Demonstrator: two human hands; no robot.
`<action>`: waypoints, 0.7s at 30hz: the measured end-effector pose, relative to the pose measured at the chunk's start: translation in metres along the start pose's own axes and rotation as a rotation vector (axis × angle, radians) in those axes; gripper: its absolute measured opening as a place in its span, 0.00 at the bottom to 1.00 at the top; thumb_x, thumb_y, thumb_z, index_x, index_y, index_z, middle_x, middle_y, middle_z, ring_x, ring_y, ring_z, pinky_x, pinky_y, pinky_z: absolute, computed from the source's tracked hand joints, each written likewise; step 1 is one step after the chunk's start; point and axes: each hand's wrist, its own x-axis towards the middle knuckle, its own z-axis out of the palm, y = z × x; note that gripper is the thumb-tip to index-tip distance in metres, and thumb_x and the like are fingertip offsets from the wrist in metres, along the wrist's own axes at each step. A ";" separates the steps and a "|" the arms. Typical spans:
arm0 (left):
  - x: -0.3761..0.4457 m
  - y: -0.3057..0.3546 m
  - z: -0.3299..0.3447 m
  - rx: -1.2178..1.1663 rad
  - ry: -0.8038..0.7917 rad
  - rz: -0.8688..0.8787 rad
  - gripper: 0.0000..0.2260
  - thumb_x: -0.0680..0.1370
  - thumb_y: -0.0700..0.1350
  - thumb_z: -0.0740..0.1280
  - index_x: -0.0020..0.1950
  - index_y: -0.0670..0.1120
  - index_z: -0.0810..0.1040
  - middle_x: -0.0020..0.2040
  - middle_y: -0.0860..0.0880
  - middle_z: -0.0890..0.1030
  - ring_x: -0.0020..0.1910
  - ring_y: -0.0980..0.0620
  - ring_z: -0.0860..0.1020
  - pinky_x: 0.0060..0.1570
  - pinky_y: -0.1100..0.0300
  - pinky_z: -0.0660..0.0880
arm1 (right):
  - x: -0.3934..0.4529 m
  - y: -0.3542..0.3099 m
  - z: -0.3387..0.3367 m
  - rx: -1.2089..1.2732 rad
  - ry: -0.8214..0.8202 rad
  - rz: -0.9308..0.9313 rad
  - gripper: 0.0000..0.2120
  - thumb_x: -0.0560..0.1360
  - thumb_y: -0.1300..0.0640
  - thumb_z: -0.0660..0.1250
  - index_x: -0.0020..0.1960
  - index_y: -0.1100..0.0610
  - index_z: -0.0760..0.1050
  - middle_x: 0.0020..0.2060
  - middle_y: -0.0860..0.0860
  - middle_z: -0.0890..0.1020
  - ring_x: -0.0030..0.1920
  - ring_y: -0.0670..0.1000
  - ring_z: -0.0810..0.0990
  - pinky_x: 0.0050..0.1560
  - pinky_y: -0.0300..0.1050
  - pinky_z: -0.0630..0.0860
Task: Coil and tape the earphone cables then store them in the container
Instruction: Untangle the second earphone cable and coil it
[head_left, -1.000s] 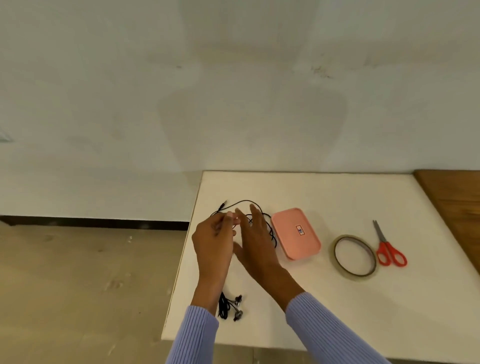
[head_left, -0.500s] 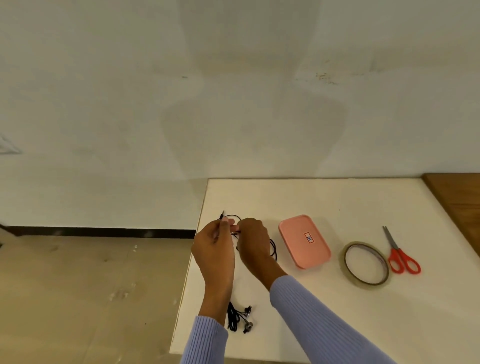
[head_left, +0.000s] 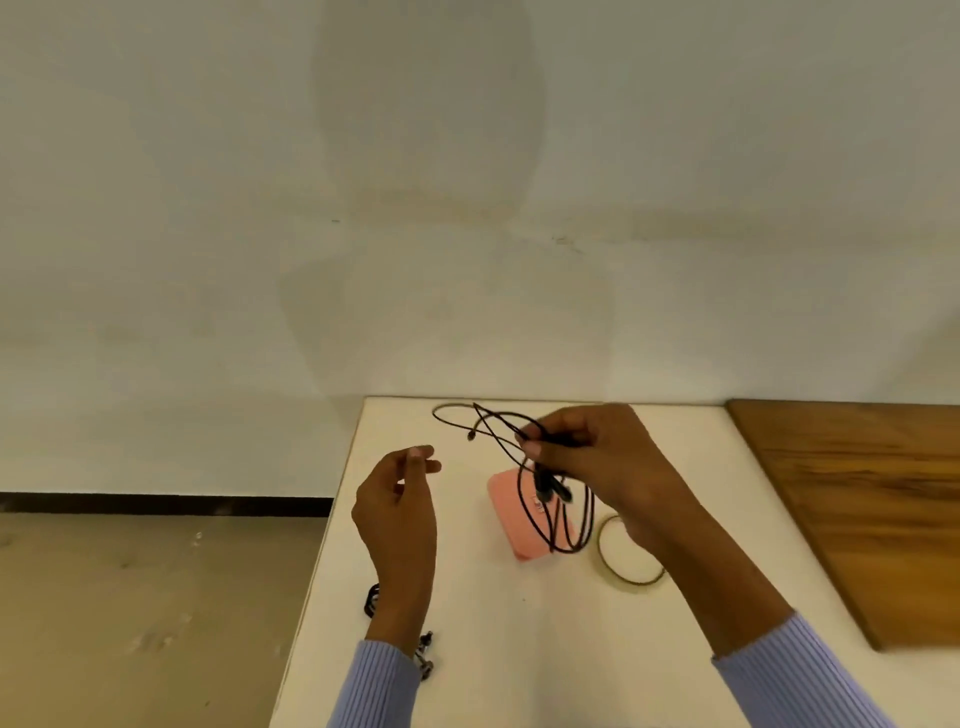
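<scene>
Head view: right hand (head_left: 597, 457) raised above the white table (head_left: 467, 649), fingers and thumb curled and pinching a loosely looped black earphone cable (head_left: 524, 467), loops hanging down below the hand in front of the pink container (head_left: 511, 525), which lies on the table just beneath. Left hand (head_left: 400, 509) apart to the left, fingers loosely curled with thumb and fingertip close together, nothing visible in it; a second bundled earphone (head_left: 371, 600) lies on the table under its wrist. Tape roll (head_left: 605, 561) rests flat beneath the right forearm, beside the container.
</scene>
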 end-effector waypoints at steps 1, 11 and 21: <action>-0.005 0.001 0.001 0.011 -0.116 -0.011 0.08 0.79 0.40 0.62 0.47 0.46 0.82 0.40 0.50 0.84 0.34 0.53 0.74 0.36 0.61 0.72 | -0.011 0.003 -0.009 0.005 0.009 0.021 0.04 0.71 0.68 0.70 0.45 0.64 0.81 0.33 0.59 0.83 0.30 0.53 0.81 0.36 0.36 0.78; -0.030 0.002 0.025 0.200 -1.141 -0.232 0.24 0.70 0.37 0.74 0.62 0.50 0.70 0.51 0.52 0.84 0.38 0.57 0.79 0.34 0.66 0.72 | -0.045 0.068 -0.047 0.145 0.083 0.231 0.05 0.71 0.67 0.69 0.45 0.61 0.82 0.39 0.63 0.83 0.37 0.55 0.81 0.39 0.40 0.80; -0.041 -0.013 0.043 0.324 -0.927 -0.203 0.05 0.69 0.44 0.75 0.41 0.45 0.82 0.36 0.51 0.83 0.36 0.55 0.78 0.33 0.66 0.72 | -0.041 0.090 -0.058 0.253 0.122 0.284 0.07 0.71 0.66 0.70 0.48 0.62 0.82 0.38 0.58 0.84 0.37 0.51 0.82 0.41 0.40 0.80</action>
